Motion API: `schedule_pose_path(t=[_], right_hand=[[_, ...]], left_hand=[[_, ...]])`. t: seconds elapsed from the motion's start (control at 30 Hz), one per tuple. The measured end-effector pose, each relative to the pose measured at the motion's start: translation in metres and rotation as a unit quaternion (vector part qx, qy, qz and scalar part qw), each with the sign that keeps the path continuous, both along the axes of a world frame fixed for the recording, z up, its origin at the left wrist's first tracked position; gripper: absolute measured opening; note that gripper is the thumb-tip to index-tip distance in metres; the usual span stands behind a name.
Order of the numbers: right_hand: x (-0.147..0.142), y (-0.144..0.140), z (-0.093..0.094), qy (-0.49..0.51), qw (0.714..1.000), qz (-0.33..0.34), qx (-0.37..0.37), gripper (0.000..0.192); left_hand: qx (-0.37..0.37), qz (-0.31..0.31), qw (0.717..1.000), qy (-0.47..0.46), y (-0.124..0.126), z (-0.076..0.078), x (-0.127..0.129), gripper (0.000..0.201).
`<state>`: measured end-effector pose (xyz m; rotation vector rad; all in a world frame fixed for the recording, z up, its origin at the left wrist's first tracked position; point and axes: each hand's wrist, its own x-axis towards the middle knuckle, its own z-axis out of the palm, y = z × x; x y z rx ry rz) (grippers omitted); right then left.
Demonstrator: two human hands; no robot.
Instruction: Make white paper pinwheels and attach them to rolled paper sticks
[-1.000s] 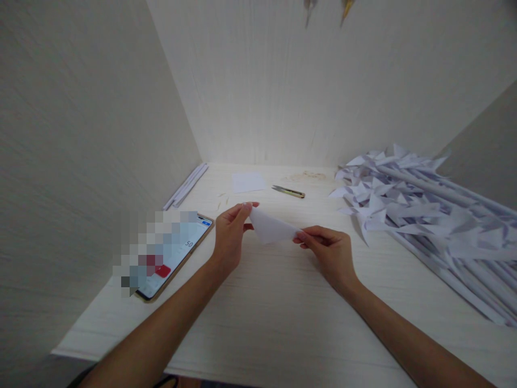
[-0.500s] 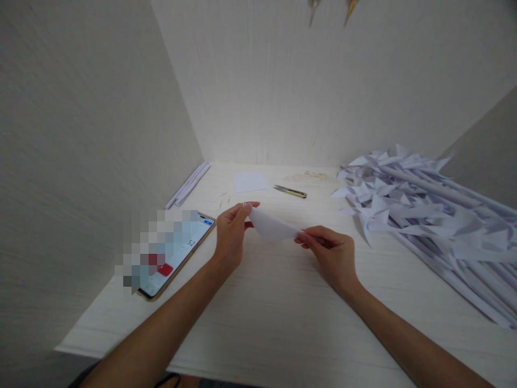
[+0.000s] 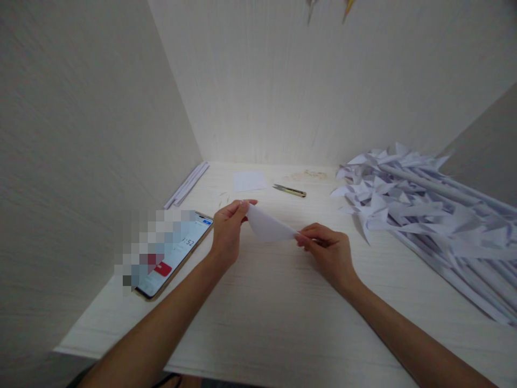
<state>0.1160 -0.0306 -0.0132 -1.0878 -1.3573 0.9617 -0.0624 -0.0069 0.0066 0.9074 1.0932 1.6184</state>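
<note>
paper point(image 3: 269, 226) unmoved between both hands' fingers point(image 3: 242, 206)

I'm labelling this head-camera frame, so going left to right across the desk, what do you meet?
Phone → left hand → folded white paper → right hand → pile of white paper pinwheels.

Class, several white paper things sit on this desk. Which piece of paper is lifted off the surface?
The curved paper sheet, pinched between the left hand and right hand. The small flat sheet and the pile of folded paper pinwheels lie on the desk.
</note>
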Motion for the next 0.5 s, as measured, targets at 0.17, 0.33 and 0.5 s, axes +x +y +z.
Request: schedule_pose_path(t=[0.17,0.33,0.5], right_hand=[[0.001,0.003,0.001,-0.013,0.998,0.062,0.011,0.015],[0.000,0.002,0.000,0.017,0.994,0.102,-0.026,0.018],[0.001,0.004,0.000,0.024,0.993,0.104,-0.043,0.020]], left_hand=[[0.006,-0.025,0.999,0.026,0.005,0.001,-0.006,0.016],[-0.007,-0.058,0.998,0.012,0.002,0.007,-0.004,0.020],[-0.018,-0.075,0.997,0.010,0.001,0.012,-0.003,0.024]])
